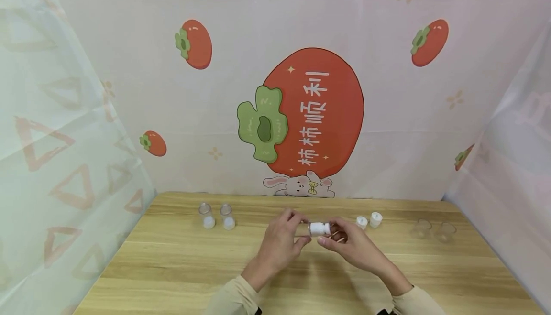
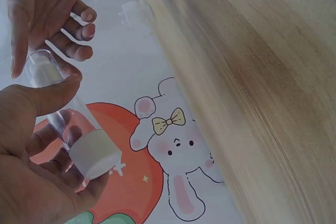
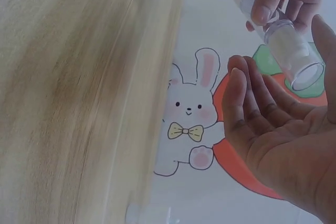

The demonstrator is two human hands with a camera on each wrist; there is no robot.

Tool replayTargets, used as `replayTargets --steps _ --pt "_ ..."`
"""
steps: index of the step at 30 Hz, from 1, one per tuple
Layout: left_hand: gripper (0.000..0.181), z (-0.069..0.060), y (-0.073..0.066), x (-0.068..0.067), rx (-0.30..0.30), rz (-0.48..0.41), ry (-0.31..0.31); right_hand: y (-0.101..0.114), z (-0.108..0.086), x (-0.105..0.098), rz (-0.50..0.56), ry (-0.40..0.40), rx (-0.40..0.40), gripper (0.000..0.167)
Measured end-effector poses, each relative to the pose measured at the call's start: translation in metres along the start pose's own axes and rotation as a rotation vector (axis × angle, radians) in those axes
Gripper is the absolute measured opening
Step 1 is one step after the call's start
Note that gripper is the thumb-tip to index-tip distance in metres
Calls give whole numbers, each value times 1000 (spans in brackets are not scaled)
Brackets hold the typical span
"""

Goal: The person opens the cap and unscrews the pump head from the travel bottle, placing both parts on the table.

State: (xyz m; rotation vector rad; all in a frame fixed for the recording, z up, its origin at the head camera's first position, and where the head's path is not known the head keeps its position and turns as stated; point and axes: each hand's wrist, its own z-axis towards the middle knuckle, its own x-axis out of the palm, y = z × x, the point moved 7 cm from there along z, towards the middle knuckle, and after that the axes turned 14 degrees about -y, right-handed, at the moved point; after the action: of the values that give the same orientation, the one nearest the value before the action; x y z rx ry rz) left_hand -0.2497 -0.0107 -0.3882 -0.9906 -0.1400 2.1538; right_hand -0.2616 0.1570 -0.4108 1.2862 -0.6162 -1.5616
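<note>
My left hand [image 1: 277, 241] grips a small clear bottle [image 2: 94, 153], with thumb and fingers around its transparent body. The bottle is tilted well over, with its white base on the left hand's side. A white fitting under a clear cap [image 3: 296, 56] forms the other end, which points toward my right hand [image 1: 355, 245]. That right hand is beside the capped end, palm turned toward it and fingers loosely bent, with no grip on the bottle visible in the right wrist view. Both hands are above the wooden table [image 1: 172, 267].
Two clear bottles with white bottoms, one [image 1: 205, 215] beside the other [image 1: 227, 216], stand at the table's back left. Two white fittings [image 1: 361, 222] [image 1: 376, 219] sit behind my right hand. Farther right are two clear caps [image 1: 421, 229] [image 1: 445, 233]. A printed cloth [image 1: 387, 114] hangs behind the table.
</note>
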Motion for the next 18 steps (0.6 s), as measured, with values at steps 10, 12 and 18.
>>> replayTargets --steps 10,12,18 --pt "35 -2 -5 1 24 59 2 3 0 3 45 22 19 29" --pt "35 -2 -7 0 37 66 -5 4 0 4 67 30 25 27" --pt "40 -1 -7 -1 66 78 17 3 0 5 107 38 35 27"
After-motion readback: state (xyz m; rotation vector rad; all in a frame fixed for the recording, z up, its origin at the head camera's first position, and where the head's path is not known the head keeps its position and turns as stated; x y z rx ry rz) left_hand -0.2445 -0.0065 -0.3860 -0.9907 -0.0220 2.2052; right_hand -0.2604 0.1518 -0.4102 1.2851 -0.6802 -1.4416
